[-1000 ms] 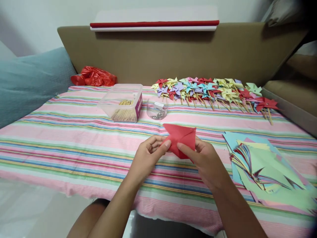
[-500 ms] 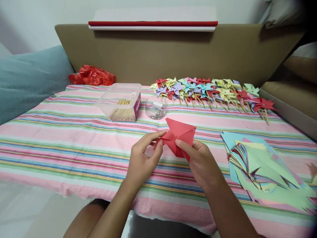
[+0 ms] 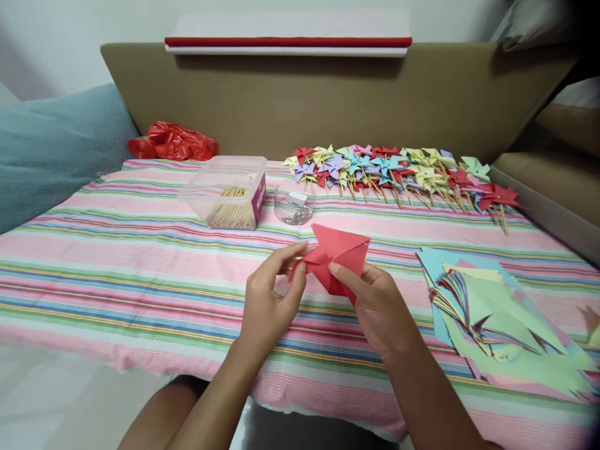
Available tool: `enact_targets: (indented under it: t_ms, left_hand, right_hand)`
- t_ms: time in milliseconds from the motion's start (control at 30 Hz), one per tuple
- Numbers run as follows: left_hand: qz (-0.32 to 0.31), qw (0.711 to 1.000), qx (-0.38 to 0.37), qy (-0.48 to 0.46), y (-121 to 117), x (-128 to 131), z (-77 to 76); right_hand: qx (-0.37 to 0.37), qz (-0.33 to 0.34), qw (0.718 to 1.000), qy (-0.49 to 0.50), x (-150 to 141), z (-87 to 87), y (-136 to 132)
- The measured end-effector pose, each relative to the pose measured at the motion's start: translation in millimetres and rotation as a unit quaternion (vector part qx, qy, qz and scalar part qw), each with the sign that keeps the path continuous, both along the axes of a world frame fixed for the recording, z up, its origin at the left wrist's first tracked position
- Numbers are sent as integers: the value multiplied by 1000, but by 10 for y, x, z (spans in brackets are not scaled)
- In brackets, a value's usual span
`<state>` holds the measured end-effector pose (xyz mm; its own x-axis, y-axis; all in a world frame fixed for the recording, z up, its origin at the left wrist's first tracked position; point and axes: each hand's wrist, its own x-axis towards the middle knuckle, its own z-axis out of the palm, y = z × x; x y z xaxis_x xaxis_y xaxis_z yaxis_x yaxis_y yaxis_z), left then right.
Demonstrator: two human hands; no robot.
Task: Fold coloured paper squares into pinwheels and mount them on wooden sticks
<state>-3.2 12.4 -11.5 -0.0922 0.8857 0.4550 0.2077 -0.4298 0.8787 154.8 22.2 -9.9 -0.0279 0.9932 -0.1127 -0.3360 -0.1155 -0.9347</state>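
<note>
A red paper pinwheel [image 3: 344, 247], partly folded, is held up between my two hands above the striped cloth. My right hand [image 3: 375, 297] grips it from the right, thumb pressed on the front near its middle and the fingers behind. On the other side, my left hand [image 3: 276, 290] has its thumb at the pinwheel's left point, with the index finger just above. Beyond the paper stands a clear round tub [image 3: 294, 206] of small metal pins. Beside that is a clear plastic box [image 3: 224, 200] with many thin wooden sticks.
Many finished pinwheels [image 3: 398, 169] on sticks lie in rows at the back right. Cut coloured paper sheets [image 3: 506, 312] are stacked at the right. A red plastic bag [image 3: 178, 142] lies at the back left, near a blue cushion [image 3: 65, 150]. The striped cloth [image 3: 117, 269] covers the surface.
My left index finger has lifted slightly off the paper, and the left point of the pinwheel is bent a little. My right hand keeps its hold.
</note>
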Motion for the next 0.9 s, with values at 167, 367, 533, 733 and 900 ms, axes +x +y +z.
enact_targets:
  t_ms: [167,367,533,733,900]
  left_hand:
    - [-79,965,-168,-186,-9,125,-35]
    - [-87,932,-191,-297,-6,317,-69]
    - [-74,915,-188,-350,17,292,-84]
    - [-61,908,-199,-364,-7,280,-88]
    - [-64,900,-207,-379,15,298,-70]
  right_hand:
    - [19,-89,996,23,-59,-32,12]
    - [43,-73,996,37,-231,-3,-78]
    - [48,-61,997,15,-281,-14,-114]
    - [53,-61,997,2,-306,-45,-119]
    - [48,-64,997,-23,-319,-54,-118]
